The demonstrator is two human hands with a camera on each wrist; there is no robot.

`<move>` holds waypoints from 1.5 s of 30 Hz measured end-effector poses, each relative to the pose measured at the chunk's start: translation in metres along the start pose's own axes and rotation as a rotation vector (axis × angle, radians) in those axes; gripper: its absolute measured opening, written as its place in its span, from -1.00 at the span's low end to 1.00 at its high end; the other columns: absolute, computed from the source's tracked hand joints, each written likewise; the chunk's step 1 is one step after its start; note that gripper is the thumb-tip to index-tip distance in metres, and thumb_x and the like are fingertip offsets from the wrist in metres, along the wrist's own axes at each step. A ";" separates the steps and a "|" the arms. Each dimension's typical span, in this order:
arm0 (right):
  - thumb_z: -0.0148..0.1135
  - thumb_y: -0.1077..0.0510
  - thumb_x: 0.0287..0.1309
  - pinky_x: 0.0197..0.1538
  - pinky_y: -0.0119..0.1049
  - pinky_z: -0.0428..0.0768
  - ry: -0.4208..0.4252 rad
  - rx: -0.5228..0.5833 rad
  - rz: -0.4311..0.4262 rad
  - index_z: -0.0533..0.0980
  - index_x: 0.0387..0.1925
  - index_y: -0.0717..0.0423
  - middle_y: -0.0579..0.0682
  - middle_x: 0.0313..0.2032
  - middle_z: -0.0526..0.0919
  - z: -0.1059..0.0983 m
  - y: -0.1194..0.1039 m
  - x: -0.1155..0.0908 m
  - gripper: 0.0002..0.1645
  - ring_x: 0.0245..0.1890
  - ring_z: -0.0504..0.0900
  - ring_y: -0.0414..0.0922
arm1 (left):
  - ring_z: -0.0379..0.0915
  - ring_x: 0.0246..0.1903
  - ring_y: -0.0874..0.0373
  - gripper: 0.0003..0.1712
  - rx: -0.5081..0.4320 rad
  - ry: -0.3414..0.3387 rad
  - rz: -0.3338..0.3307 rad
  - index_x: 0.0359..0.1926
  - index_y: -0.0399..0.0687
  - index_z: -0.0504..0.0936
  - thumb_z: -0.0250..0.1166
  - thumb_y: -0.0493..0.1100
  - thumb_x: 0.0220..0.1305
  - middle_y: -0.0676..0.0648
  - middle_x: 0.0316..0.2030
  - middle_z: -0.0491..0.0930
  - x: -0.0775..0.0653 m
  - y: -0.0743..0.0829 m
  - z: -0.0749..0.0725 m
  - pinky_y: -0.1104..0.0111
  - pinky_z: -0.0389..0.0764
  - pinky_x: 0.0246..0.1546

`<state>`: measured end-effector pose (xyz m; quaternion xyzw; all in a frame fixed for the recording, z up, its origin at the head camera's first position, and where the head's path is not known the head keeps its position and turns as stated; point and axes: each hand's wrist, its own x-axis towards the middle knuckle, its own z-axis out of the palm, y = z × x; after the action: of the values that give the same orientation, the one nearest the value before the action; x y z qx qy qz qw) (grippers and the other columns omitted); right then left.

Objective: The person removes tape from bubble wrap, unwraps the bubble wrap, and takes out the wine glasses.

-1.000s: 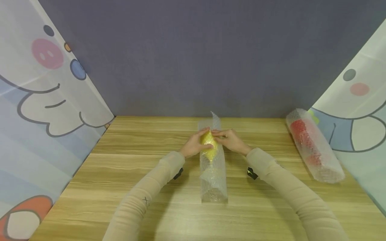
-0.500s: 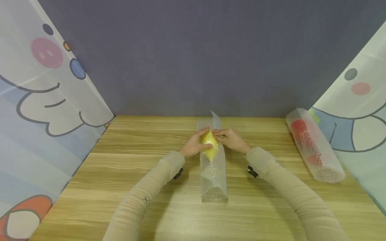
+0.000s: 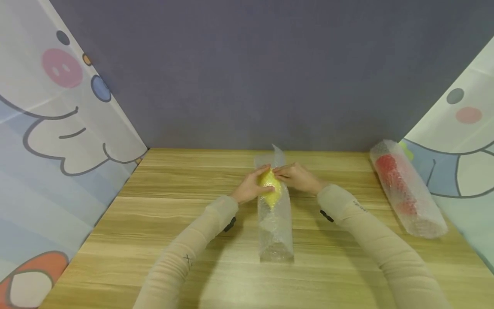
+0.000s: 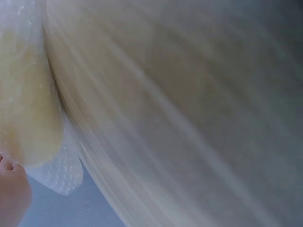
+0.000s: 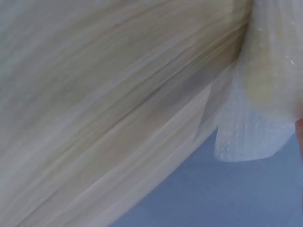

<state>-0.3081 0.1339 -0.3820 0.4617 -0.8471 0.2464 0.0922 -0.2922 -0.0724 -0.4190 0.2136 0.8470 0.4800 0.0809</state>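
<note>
A roll of clear bubble wrap lies lengthwise on the table, around a yellow, lemon-shaped thing. My left hand grips this bundle from the left, thumb on the near side and fingers toward the far end. From the right, my right hand pinches the wrap near the yellow thing's far tip. A fingertip presses beside the wrapped yellow shape in the left wrist view. A loose wrap flap hangs past the table edge in the right wrist view. The wrap blurs the yellow thing's surface.
Another bubble-wrap roll with red round things inside lies at the table's right. A dark grey panel stands behind the wooden table. Cartoon-printed curtains flank both sides.
Both hands keep their hold at nearly the same spot. The right wrist has turned slightly, and the whole view has shifted a little.
</note>
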 end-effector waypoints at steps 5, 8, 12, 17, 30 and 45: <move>0.16 0.29 0.14 -0.09 -0.17 0.62 0.040 -0.054 -0.065 0.56 -0.12 0.36 0.24 -0.11 0.63 0.003 0.001 -0.001 -0.72 -0.11 0.63 0.09 | -0.18 0.40 0.14 0.01 -0.011 -0.006 -0.004 0.39 0.17 0.08 0.36 0.18 -0.05 0.20 0.39 -0.01 0.000 -0.001 -0.001 0.16 -0.06 0.40; 0.17 0.30 0.12 -0.12 -0.18 0.63 0.077 -0.040 -0.063 0.57 -0.14 0.36 0.23 -0.12 0.64 0.005 0.001 -0.003 -0.74 -0.14 0.64 0.08 | -0.18 0.40 0.12 0.04 -0.013 -0.013 -0.002 0.40 0.12 0.06 0.36 0.20 -0.06 0.17 0.40 -0.01 0.001 -0.001 -0.001 0.14 -0.06 0.40; 0.19 0.31 0.11 -0.13 -0.19 0.64 0.125 -0.028 -0.051 0.59 -0.19 0.34 0.21 -0.15 0.65 0.010 0.003 -0.004 -0.78 -0.17 0.66 0.06 | -0.17 0.40 0.11 0.04 -0.004 -0.005 -0.006 0.39 0.10 0.07 0.36 0.20 -0.07 0.16 0.40 -0.01 0.001 -0.001 0.000 0.14 -0.06 0.40; 0.17 0.28 0.14 -0.16 -0.21 0.65 0.139 0.028 0.022 0.58 -0.19 0.32 0.20 -0.15 0.65 0.015 0.006 -0.006 -0.78 -0.20 0.67 0.04 | -0.19 0.40 0.11 0.03 0.004 -0.003 -0.016 0.40 0.11 0.07 0.35 0.20 -0.05 0.14 0.40 -0.02 -0.001 0.002 0.001 0.12 -0.08 0.40; 0.23 0.15 0.10 0.05 -0.28 0.55 0.139 0.552 0.386 0.60 -0.13 0.18 0.09 0.01 0.60 0.017 0.005 -0.012 -0.71 0.07 0.52 0.03 | -0.18 0.40 0.08 0.02 0.007 0.005 -0.016 0.39 0.16 0.06 0.35 0.19 -0.04 0.10 0.41 -0.04 -0.003 0.003 0.004 0.10 -0.04 0.39; 0.36 -0.06 -0.07 0.33 0.09 0.17 0.062 0.546 0.450 0.62 -0.12 -0.01 -0.03 0.06 0.57 0.020 0.000 -0.002 -0.58 0.20 0.39 -0.02 | -0.17 0.40 0.03 0.04 0.059 0.018 -0.033 0.40 0.16 0.04 0.35 0.21 -0.05 0.04 0.41 -0.03 -0.007 0.006 0.003 0.01 -0.06 0.37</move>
<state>-0.3053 0.1248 -0.4000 0.2636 -0.8273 0.4917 -0.0655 -0.2831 -0.0704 -0.4163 0.1976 0.8648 0.4555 0.0746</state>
